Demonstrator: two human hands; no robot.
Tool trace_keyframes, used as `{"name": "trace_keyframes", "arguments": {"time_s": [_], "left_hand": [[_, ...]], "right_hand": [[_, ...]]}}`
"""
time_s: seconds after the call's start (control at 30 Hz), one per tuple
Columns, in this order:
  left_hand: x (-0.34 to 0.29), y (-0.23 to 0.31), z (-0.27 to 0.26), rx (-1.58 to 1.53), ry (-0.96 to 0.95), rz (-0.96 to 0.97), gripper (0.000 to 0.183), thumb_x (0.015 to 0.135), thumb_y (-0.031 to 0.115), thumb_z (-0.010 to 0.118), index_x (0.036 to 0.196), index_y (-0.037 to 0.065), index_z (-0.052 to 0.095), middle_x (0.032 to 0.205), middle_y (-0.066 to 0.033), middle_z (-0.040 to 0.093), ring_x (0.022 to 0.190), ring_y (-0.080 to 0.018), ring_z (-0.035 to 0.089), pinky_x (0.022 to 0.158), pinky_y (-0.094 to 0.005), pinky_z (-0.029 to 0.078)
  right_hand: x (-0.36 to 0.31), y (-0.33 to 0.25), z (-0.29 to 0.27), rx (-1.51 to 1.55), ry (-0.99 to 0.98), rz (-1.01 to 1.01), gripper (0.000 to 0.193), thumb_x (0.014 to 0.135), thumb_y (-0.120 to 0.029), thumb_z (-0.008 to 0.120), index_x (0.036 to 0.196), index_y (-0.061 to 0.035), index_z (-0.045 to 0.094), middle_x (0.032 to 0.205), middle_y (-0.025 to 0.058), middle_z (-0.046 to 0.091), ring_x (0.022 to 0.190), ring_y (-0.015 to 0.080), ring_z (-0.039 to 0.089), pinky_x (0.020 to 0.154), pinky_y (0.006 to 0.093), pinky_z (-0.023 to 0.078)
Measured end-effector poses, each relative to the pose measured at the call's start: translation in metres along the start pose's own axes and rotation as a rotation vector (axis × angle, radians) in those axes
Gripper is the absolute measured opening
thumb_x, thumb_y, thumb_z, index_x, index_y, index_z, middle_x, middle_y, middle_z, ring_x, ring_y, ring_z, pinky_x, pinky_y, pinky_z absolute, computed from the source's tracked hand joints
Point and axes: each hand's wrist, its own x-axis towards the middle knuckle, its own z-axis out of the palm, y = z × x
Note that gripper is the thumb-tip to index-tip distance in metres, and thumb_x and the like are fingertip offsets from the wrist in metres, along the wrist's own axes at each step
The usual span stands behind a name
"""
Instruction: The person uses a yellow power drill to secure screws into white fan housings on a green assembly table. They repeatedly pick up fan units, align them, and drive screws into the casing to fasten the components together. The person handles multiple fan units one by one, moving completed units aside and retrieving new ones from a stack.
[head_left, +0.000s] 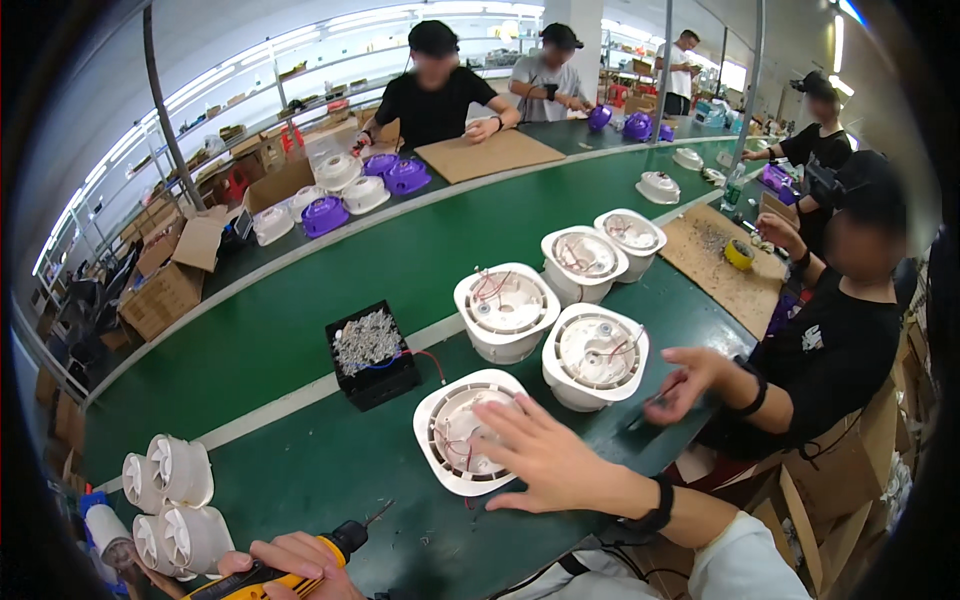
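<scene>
My left hand is wrapped around a yellow and black power drill at the lower edge, its thin bit pointing up and to the right. My right hand has its fingers spread over the near white plastic housing, covering part of its right side. Inside that round housing, thin red wires show. Whether my fingertips touch it, I cannot tell. Behind the housing stands a black box heaped with small metal screws; a red and a blue wire lie at its edge.
More white housings with wires stand beyond my right hand. White fan-like parts are stacked at the left. A co-worker's hand reaches in from the right, by a cardboard sheet. Across the green conveyor sit purple and white covers.
</scene>
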Motion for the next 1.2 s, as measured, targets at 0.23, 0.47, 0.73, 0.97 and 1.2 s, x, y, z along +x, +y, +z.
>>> {"name": "trace_keyframes", "arguments": {"time_s": [0.23,0.47,0.73,0.97,1.2], "left_hand": [[0.003,0.003,-0.012,-0.037,-0.004,0.018,0.039,0.088,0.043,0.053,0.078,0.006,0.047,0.060,-0.0074,0.047,0.052,-0.0160,0.044,0.049,-0.0255,0.036],[0.002,0.002,-0.024,-0.085,-0.020,0.060,0.036,0.089,0.039,0.053,0.078,0.006,0.046,0.065,-0.0069,0.048,0.055,-0.0165,0.046,0.049,-0.0256,0.038],[0.004,-0.001,-0.017,-0.115,-0.087,0.110,0.029,0.090,0.025,0.054,0.109,0.007,0.041,0.070,-0.0089,0.052,0.055,-0.0187,0.048,0.048,-0.0287,0.042],[0.007,0.000,-0.016,-0.110,-0.094,0.125,0.032,0.089,0.020,0.055,0.114,0.007,0.039,0.071,-0.0100,0.053,0.053,-0.0192,0.048,0.046,-0.0288,0.043],[0.007,-0.002,-0.011,-0.116,-0.105,0.113,0.031,0.091,0.021,0.055,0.114,0.007,0.040,0.072,-0.0098,0.053,0.053,-0.0190,0.048,0.045,-0.0285,0.043]], "right_hand": [[-0.001,-0.010,0.016,-0.215,0.013,0.067,0.058,0.073,-0.037,0.068,0.115,-0.0013,0.052,0.122,0.0189,0.049,0.123,0.0375,0.040,0.103,0.0531,0.029],[-0.015,-0.017,-0.001,-0.328,0.047,0.145,0.046,0.077,-0.034,0.067,0.110,-0.0042,0.054,0.113,0.0128,0.055,0.111,0.0350,0.051,0.103,0.0543,0.030],[-0.014,-0.005,-0.012,-0.447,-0.121,0.125,0.037,0.077,-0.025,0.065,0.105,-0.0030,0.055,0.095,0.0125,0.056,0.093,0.0284,0.057,0.100,0.0547,0.032],[-0.056,0.034,-0.043,-0.422,-0.202,0.310,0.036,0.078,-0.017,0.062,0.112,-0.0090,0.055,0.104,0.0133,0.056,0.106,0.0291,0.055,0.105,0.0562,0.025],[-0.092,0.108,-0.051,-0.490,0.053,0.554,0.044,0.075,-0.007,0.063,0.118,-0.0068,0.052,0.135,0.0171,0.042,0.128,0.0331,0.037,0.107,0.0564,0.023]]}}
